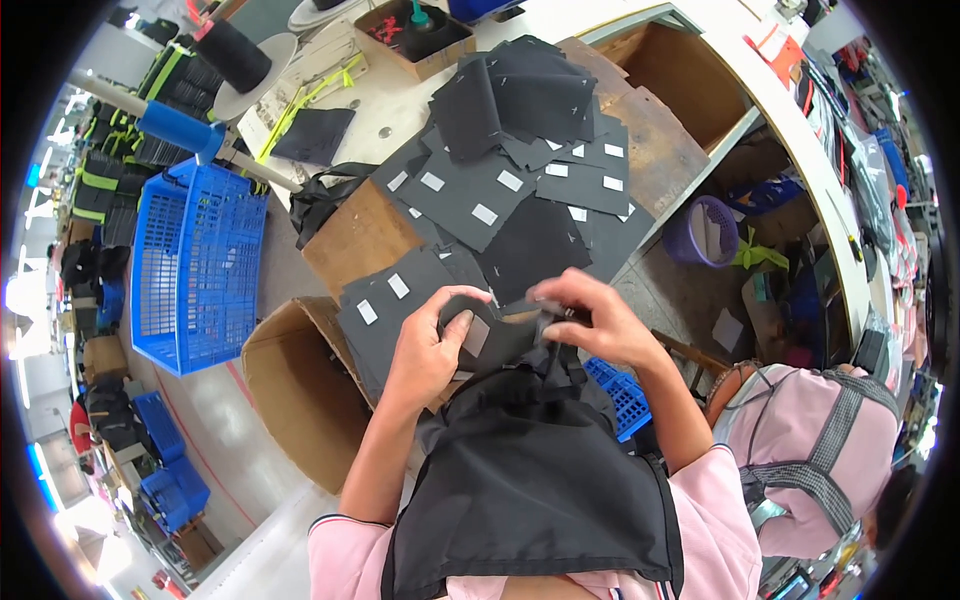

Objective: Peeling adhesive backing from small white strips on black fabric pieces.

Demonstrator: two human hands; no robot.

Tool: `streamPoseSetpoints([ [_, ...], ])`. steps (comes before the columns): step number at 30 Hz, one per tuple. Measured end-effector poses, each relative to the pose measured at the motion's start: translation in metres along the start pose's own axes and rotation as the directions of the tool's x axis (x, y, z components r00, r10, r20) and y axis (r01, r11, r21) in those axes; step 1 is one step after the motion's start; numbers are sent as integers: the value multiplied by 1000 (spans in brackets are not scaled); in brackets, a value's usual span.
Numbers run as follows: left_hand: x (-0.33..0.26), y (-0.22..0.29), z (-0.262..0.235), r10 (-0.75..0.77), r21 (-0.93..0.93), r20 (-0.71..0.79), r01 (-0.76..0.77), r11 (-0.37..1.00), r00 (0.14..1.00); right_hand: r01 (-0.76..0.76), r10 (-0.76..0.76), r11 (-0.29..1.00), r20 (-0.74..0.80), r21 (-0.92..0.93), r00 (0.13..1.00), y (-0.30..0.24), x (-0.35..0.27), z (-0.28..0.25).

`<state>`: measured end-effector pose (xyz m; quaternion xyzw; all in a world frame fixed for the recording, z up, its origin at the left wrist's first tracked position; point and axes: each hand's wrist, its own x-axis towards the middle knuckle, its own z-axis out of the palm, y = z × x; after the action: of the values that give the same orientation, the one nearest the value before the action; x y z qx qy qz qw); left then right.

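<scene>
My left hand (pixel 432 342) and my right hand (pixel 590 315) both pinch one black fabric piece (pixel 495 335) with a small pale label on it, held between them in front of my chest. A large black cloth (pixel 530 480) drapes over my lap below the hands. Just beyond my hands lies a heap of several black fabric pieces (pixel 500 190) with white labels, spread over brown boards (pixel 360 240).
An open cardboard box (pixel 290 390) stands at my lower left, beside a blue plastic crate (pixel 195 265). A blue basket (pixel 620 395) sits under my right forearm. A person in a pink top (pixel 820 450) is at my right. A purple bin (pixel 705 230) stands under the white table (pixel 800 130).
</scene>
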<state>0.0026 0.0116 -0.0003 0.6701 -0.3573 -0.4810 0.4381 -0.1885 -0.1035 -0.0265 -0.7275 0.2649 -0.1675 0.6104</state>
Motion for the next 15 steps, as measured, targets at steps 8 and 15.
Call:
streamPoseSetpoints([
  [8, 5, -9, 5, -25, -287, 216, 88, 954, 976, -248, 231, 901, 90, 355, 969, -3, -1, 12],
  [15, 4, -11, 6, -235, -329, 112, 259, 908, 966, 28, -150, 953, -388, -301, 910, -6, -27, 36],
])
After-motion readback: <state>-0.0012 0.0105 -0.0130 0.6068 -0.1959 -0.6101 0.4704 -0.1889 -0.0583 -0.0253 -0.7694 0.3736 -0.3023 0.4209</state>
